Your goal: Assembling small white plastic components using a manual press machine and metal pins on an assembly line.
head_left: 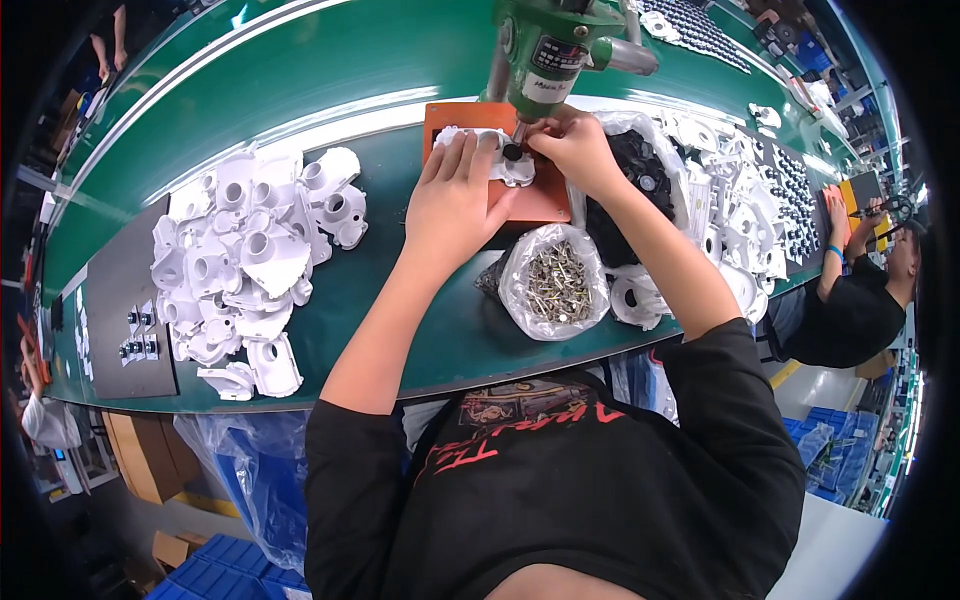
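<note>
Green bench (pixel 400 330) carries a large heap of white moulded plastic housings (pixel 250 260) seemingly unworked, while left hand (pixel 455 195), fingers spread, presses one white housing (pixel 505 165) on the orange pad (pixel 540 200) and right hand (pixel 575 145) pinches a small part under the green hanging screwdriver (pixel 545 50).

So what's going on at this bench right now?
A person is working at a green bench. Their left hand lies flat on a white plastic part on an orange pad, while the right hand pinches something small under the tip of a hanging green power tool. An open bag of screws sits near them, and a pile of white plastic housings lies to their left. Another person works further along.
</note>
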### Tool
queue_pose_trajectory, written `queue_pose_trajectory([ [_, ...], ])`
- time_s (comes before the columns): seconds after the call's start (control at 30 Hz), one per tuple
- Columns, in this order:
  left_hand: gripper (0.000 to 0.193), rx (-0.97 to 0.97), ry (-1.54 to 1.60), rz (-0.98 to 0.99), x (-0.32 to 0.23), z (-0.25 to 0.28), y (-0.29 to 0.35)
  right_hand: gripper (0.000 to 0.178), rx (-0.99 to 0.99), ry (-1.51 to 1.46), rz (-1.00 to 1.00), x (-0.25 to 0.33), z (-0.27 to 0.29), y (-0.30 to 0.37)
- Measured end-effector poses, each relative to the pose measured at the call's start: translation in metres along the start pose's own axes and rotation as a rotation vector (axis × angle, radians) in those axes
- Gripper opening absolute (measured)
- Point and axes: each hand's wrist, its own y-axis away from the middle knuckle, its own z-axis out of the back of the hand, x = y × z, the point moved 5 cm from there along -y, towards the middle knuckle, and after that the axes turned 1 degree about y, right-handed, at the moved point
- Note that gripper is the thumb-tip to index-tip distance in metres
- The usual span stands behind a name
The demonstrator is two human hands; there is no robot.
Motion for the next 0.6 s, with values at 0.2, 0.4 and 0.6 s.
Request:
queue_pose_trajectory([
  [0.2, 0.062, -0.003, 0.005, -0.008, -0.002, 0.001, -0.001, 0.027, -0.056, -0.007, 0.003, -0.01, 0.003, 0.0],
  [0.4, 0.062, 0.005, -0.009, 0.0, 0.0, -0.001, 0.0, 0.026, -0.085, 0.211, 0.113, 0.003, -0.002, 0.005],
  [0.6, 0.061, -0.051, 0.011, -0.017, 0.001, 0.0, 0.001, 0.018, -0.052, 0.26, 0.144, 0.01, 0.001, 0.009],
])
